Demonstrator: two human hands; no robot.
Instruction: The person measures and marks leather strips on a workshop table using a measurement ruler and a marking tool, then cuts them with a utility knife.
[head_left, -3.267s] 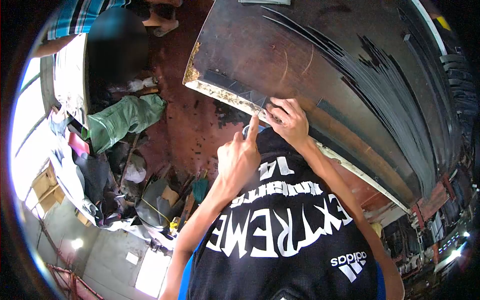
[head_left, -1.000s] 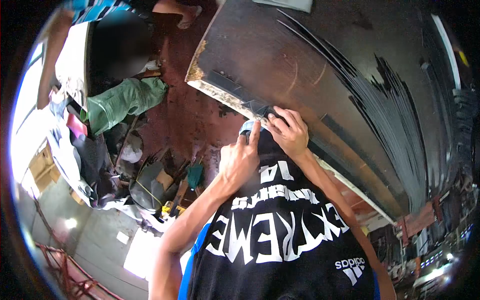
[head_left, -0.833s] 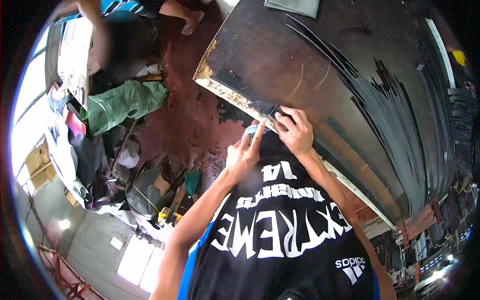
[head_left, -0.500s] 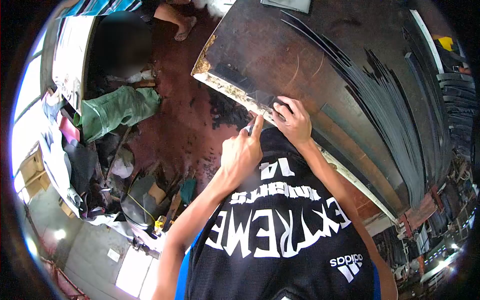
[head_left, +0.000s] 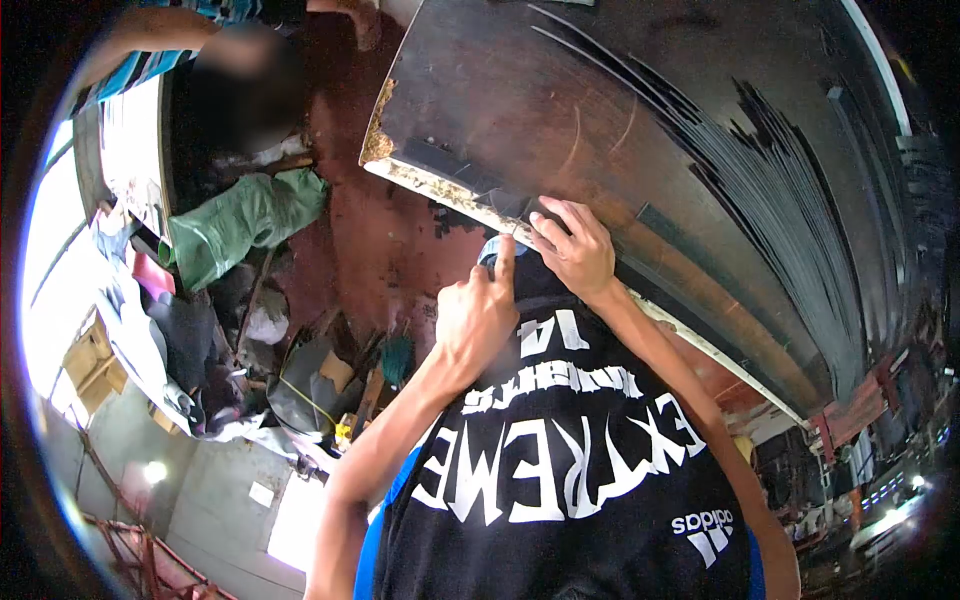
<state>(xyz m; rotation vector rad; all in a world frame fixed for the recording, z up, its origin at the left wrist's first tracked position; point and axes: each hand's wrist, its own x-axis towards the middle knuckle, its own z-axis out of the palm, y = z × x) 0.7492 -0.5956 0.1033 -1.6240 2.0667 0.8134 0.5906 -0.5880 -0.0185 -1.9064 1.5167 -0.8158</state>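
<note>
Well to the left of the dark brown, pale-edged tabletop point(head_left: 500, 90), a tan cardboard box point(head_left: 95, 365) is lying among scraps. Nearer the tabletop, a wrinkled green roll-shaped bundle point(head_left: 245, 230) is lying on the reddish-brown floor point(head_left: 350, 265), and beyond that bundle, also left of the tabletop, a co-worker's bare arm point(head_left: 150, 38) is showing beside blue striped clothing.

Along the tabletop's near edge, at its left end, a flat, straight black strip point(head_left: 435, 160) is lying. Just off that edge, the person's left hand point(head_left: 475, 315) is pointing its index finger at the edge, its other fingers folding inward; whether they are grasping anything is not clear. A pale blue item point(head_left: 489, 250) is showing beside that finger, too small to identify.

Some small, thin, angular black pieces point(head_left: 507, 202) are lying on the tabletop's near edge, just left of the right hand point(head_left: 575, 250). That hand is resting on the same edge with curled fingers; what lies beneath them is hidden, so a grasp cannot be told.

Further right on the tabletop, a long, narrow, dark grey strip point(head_left: 685, 246) is lying near the edge, and a fanned bundle of long, thin black strips point(head_left: 770, 190) is stretching across its right part.
</note>
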